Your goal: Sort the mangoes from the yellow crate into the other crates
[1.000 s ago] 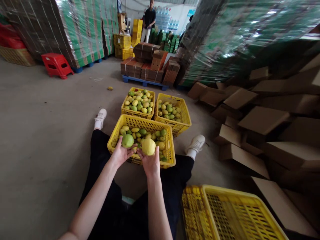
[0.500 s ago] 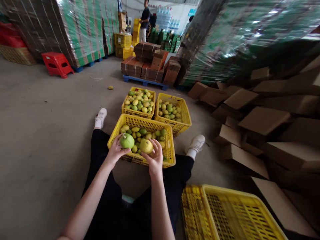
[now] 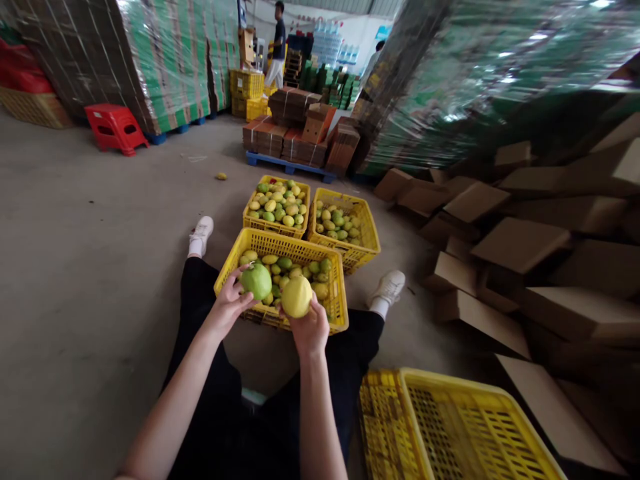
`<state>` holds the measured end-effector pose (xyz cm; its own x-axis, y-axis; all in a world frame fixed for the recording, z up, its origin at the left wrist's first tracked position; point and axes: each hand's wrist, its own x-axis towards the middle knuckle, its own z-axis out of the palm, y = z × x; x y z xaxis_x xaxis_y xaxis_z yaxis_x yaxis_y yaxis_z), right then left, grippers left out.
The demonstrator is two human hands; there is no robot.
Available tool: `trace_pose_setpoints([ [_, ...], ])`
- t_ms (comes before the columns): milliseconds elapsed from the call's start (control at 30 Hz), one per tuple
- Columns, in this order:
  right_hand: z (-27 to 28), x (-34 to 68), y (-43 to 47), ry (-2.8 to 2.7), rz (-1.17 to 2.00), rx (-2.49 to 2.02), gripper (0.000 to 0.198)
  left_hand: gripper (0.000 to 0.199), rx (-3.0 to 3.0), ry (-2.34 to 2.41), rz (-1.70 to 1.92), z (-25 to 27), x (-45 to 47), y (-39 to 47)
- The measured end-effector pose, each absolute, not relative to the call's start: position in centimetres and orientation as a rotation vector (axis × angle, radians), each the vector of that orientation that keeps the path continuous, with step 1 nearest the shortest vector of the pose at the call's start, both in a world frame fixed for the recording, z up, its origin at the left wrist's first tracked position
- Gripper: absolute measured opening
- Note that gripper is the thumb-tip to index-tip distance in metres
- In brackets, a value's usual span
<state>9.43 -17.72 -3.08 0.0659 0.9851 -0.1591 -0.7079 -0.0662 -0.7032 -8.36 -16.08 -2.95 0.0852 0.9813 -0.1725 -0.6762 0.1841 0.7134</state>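
Observation:
My left hand (image 3: 231, 303) is closed around a round green lemon (image 3: 257, 281), its stem end turned up. In my right hand (image 3: 311, 328) sits a yellow lemon (image 3: 297, 297), gripped from below and the right. Both hands are raised over the near yellow crate (image 3: 339, 293), the two fruits side by side with a small gap between them. Green and yellow lemons (image 3: 285, 263) lie in that crate, partly hidden by my hands and the held fruit.
Behind stand two more yellow crates, one heaped with lemons (image 3: 278, 201), the other lower-filled (image 3: 373, 233). Stacked yellow crates (image 3: 415, 400) are at my right. Loose cardboard boxes (image 3: 520, 243) pile up beyond. A red stool (image 3: 116, 130) and a stray lemon (image 3: 221, 176) are on the floor.
My right hand has turned the yellow lemon and now grips it from lower down, showing another side. The green lemon has barely shifted. A person at the back has stepped left.

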Motion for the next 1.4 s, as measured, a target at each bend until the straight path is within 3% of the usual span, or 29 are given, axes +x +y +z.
trace_pose_setpoints([
  [167,-3.1,9.0,-17.9,-0.412,1.637,-0.655,0.035,0.036,0.366,0.576,1.183,-3.5,-7.9,-16.6],
  [233,-3.2,8.8,-17.9,-0.396,1.634,-0.655,0.033,0.032,0.321,0.567,1.133,-3.6,-7.6,-16.7],
  [467,-4.6,9.1,-17.8,-0.334,1.599,-0.711,0.038,0.049,0.252,0.599,1.084,-4.0,-6.9,-17.5],
  [900,-1.0,10.5,-21.0,-0.236,1.388,-0.719,0.027,0.031,0.304,0.676,1.045,-0.3,-5.5,-19.4],
  [1067,-2.6,10.8,-20.8,-0.322,1.437,-0.812,0.045,0.031,0.296,0.615,1.061,-3.4,-6.8,-20.2],
  [1167,-3.6,9.7,-20.5,-0.395,1.476,-0.907,0.050,0.042,0.377,0.589,1.044,-6.2,-8.3,-21.1],
  [1300,-3.4,7.8,-21.0,-0.400,1.574,-0.879,0.039,0.062,0.379,0.530,0.871,-7.6,-9.7,-21.7],
  [1400,-3.0,7.8,-22.2,-0.313,1.546,-0.879,0.026,0.058,0.306,0.505,0.771,-7.3,-10.1,-21.7],
])
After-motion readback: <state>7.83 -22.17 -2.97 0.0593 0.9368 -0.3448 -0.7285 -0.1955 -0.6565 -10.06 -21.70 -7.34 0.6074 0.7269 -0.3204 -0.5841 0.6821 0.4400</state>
